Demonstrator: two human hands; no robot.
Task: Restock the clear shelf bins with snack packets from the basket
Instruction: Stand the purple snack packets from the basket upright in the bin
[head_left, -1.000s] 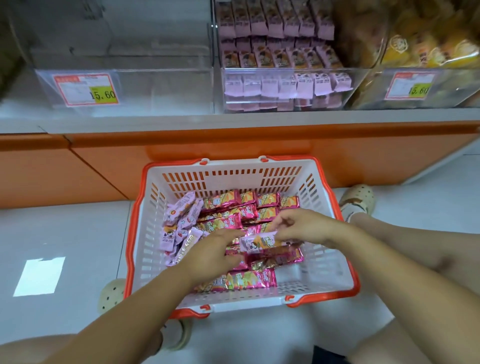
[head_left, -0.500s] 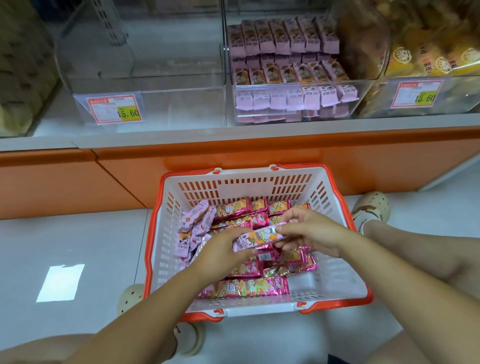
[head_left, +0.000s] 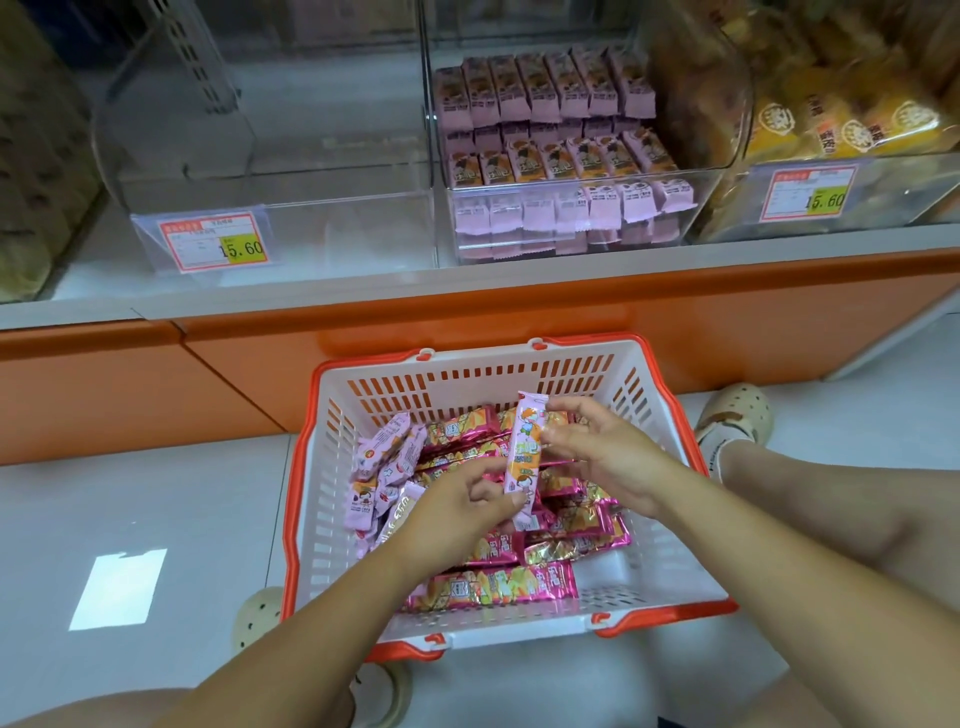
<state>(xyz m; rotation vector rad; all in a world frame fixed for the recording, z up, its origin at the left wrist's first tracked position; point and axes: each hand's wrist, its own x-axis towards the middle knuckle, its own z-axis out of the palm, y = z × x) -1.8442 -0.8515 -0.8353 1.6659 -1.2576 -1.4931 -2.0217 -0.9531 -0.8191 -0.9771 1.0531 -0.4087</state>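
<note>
A white basket with an orange rim (head_left: 332, 415) sits on the floor, holding several pink and magenta snack packets (head_left: 493, 584). Over it I hold one pale pink packet (head_left: 524, 457) nearly upright. My left hand (head_left: 462, 506) pinches its lower end, and my right hand (head_left: 602, 449) holds its upper part with thumb and fingers. Above, the middle clear bin (head_left: 571, 234) is stacked with pink packets, and the left clear bin (head_left: 322, 208) looks empty.
An orange shelf base (head_left: 467, 317) runs behind the basket. A right-hand bin (head_left: 857, 130) holds yellow packets. Price tags read 15.60 (head_left: 213, 244). My feet in pale clogs (head_left: 737, 410) flank the basket on the white floor.
The pale pink packet rose out of the basket and turned from lying sideways to nearly upright between both hands. The view tilted up toward the shelf.
</note>
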